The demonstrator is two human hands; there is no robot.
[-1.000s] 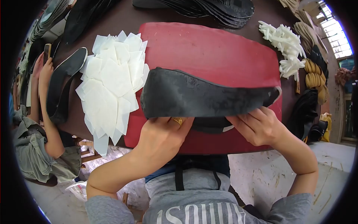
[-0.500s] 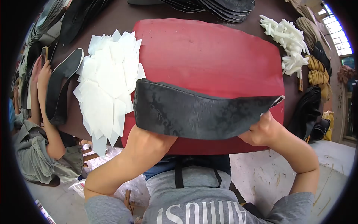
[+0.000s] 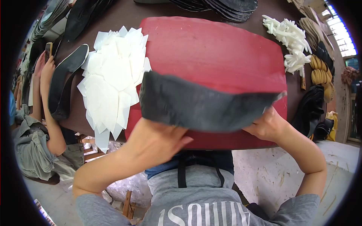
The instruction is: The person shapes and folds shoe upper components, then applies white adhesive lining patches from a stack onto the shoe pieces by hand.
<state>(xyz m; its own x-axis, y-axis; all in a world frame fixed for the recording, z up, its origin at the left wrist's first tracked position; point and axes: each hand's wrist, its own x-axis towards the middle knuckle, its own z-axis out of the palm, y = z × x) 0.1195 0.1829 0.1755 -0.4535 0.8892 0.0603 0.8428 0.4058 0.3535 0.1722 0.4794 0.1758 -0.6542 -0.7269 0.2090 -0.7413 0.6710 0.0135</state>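
A long black leather shoe upper [image 3: 196, 105] with a pale edge at its right end is held up over the red board [image 3: 211, 56], blurred by motion. My right hand [image 3: 267, 126] is closed on its right end, with the fingertips partly hidden. Along the lower left edge, my left hand [image 3: 154, 139] grips the piece; most of its fingers are behind the leather, and one digit shows below. Just left of the board lies a pile of white, thin cut pieces [image 3: 113, 75].
Small white strips [image 3: 290, 41] are heaped at the table's far right. Stacked black pieces [image 3: 230, 9] sit at the back. Another black upper [image 3: 60, 90] stands at the left, near a co-worker's hands [image 3: 45, 66] on a yellow-handled tool. Dark pieces [image 3: 309, 109] hang at the right edge.
The upper has shifted slightly up in view and is blurred. My left hand has turned, and one digit now shows beneath the leather's lower edge. My right hand keeps its hold.
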